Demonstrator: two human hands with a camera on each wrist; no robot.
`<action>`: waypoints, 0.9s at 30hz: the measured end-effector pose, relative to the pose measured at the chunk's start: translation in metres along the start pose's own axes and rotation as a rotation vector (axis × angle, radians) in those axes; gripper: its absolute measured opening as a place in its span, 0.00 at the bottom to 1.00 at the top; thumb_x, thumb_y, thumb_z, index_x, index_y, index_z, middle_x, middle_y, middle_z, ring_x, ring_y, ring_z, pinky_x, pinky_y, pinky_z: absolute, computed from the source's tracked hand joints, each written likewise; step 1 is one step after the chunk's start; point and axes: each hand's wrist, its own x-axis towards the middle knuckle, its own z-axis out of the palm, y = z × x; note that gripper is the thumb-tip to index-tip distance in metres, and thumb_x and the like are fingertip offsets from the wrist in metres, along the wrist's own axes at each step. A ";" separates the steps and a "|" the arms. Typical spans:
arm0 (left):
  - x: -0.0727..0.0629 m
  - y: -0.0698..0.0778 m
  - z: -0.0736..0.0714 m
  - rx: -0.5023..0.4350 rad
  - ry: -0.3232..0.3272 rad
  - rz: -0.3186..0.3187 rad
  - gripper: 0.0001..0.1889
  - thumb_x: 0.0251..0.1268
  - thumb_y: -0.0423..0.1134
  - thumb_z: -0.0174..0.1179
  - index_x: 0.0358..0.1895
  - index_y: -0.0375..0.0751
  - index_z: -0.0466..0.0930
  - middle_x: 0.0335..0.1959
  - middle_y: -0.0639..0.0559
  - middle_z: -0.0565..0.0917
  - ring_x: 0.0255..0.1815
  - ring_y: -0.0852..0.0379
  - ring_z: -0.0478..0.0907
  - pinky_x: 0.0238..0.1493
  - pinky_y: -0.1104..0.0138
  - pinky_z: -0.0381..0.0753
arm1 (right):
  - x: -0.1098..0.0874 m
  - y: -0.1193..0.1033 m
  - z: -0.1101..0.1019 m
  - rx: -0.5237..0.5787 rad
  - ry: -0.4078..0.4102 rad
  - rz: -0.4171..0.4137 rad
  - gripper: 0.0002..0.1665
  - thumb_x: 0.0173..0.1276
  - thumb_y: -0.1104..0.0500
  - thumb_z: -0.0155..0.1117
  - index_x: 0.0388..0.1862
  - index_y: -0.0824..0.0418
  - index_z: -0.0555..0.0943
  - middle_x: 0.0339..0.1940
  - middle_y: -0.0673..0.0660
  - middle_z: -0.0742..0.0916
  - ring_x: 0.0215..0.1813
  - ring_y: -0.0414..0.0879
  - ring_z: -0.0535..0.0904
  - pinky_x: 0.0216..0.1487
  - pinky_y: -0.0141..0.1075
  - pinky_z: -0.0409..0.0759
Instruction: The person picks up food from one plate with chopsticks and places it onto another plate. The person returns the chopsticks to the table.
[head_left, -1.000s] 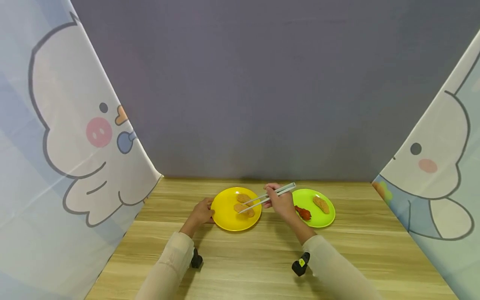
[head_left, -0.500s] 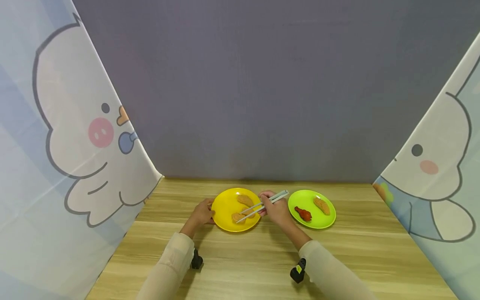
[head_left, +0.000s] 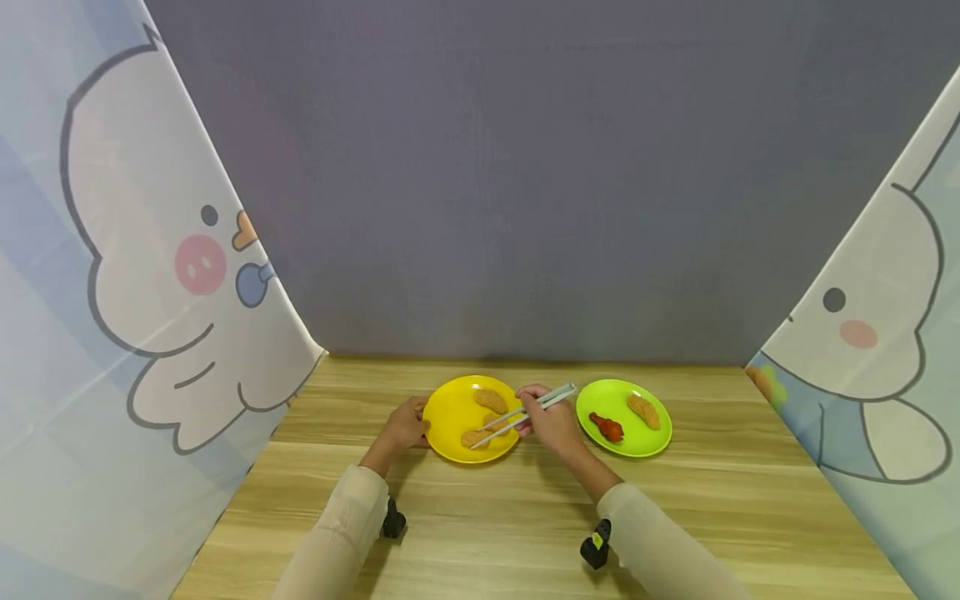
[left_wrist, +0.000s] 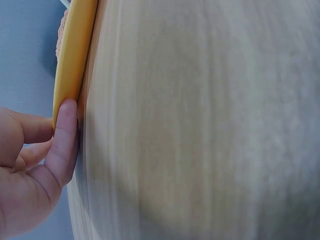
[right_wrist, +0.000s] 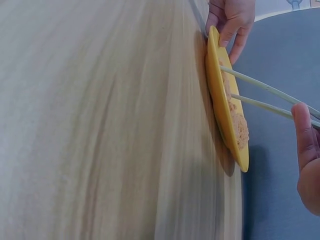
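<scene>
My left hand (head_left: pixel 406 424) pinches the left rim of a yellow plate (head_left: pixel 446 415), thumb above and fingers below in the left wrist view. Several tan, crumbed pieces that look like fried chicken lie on the plate: one at the back (head_left: pixel 491 401), others bunched nearer the front (head_left: pixel 474 438). In my right hand (head_left: pixel 553 423) is a pair of pale chopsticks (right_wrist: pixel 262 88), slanting down to the left. Their slightly parted tips reach the front pieces. Whether they grip one, I cannot tell. The chopsticks partly cover these pieces in the head view.
Right of my right hand stands a green plate (head_left: pixel 621 398), bearing a red drumstick (head_left: pixel 609 429) and a crumbed piece (head_left: pixel 643 411). Both plates are on a wood-grain table (head_left: pixel 495 517). A grey wall (head_left: pixel 525 208) rises behind, with cartoon-printed sheets at both sides.
My right hand and the chopsticks have shifted slightly left and toward me, uncovering the green plate's left part. The front piece has slid left and nearer. My left hand stays at the rim.
</scene>
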 end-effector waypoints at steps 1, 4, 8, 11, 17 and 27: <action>0.000 0.000 0.000 0.001 0.001 0.002 0.26 0.70 0.21 0.54 0.71 0.33 0.69 0.47 0.33 0.81 0.30 0.52 0.85 0.30 0.60 0.91 | 0.000 -0.001 0.000 -0.001 0.000 0.004 0.11 0.77 0.59 0.57 0.45 0.62 0.86 0.28 0.63 0.87 0.21 0.47 0.87 0.31 0.59 0.87; -0.001 0.000 0.000 -0.002 0.001 0.001 0.26 0.70 0.21 0.54 0.71 0.33 0.69 0.47 0.33 0.81 0.30 0.52 0.85 0.30 0.60 0.91 | 0.000 -0.004 -0.002 0.008 -0.008 0.015 0.12 0.77 0.58 0.57 0.46 0.62 0.85 0.29 0.64 0.87 0.22 0.48 0.87 0.32 0.60 0.87; -0.002 0.001 0.000 -0.003 -0.006 -0.003 0.27 0.69 0.21 0.53 0.71 0.33 0.69 0.47 0.32 0.81 0.29 0.51 0.86 0.30 0.60 0.91 | 0.001 -0.009 -0.005 0.047 -0.025 0.023 0.14 0.77 0.59 0.57 0.49 0.66 0.84 0.31 0.68 0.87 0.23 0.48 0.86 0.34 0.63 0.85; -0.003 0.001 0.000 0.000 -0.008 -0.004 0.27 0.70 0.21 0.54 0.72 0.34 0.68 0.48 0.32 0.81 0.29 0.52 0.86 0.30 0.60 0.91 | 0.002 -0.012 -0.008 0.069 -0.020 0.020 0.15 0.78 0.59 0.56 0.50 0.67 0.84 0.31 0.70 0.88 0.22 0.47 0.86 0.34 0.63 0.85; -0.002 0.002 0.000 0.010 -0.005 -0.004 0.27 0.70 0.22 0.54 0.72 0.34 0.68 0.47 0.33 0.81 0.29 0.52 0.85 0.30 0.61 0.91 | 0.003 -0.015 -0.019 0.099 0.002 0.008 0.15 0.78 0.59 0.57 0.51 0.68 0.84 0.31 0.68 0.88 0.23 0.49 0.88 0.29 0.54 0.89; -0.003 0.001 0.001 0.003 0.005 0.002 0.27 0.69 0.21 0.53 0.71 0.32 0.68 0.45 0.32 0.82 0.28 0.52 0.85 0.29 0.60 0.91 | 0.006 -0.013 -0.049 0.114 0.064 0.035 0.15 0.79 0.59 0.56 0.52 0.68 0.83 0.37 0.71 0.84 0.25 0.50 0.89 0.27 0.43 0.90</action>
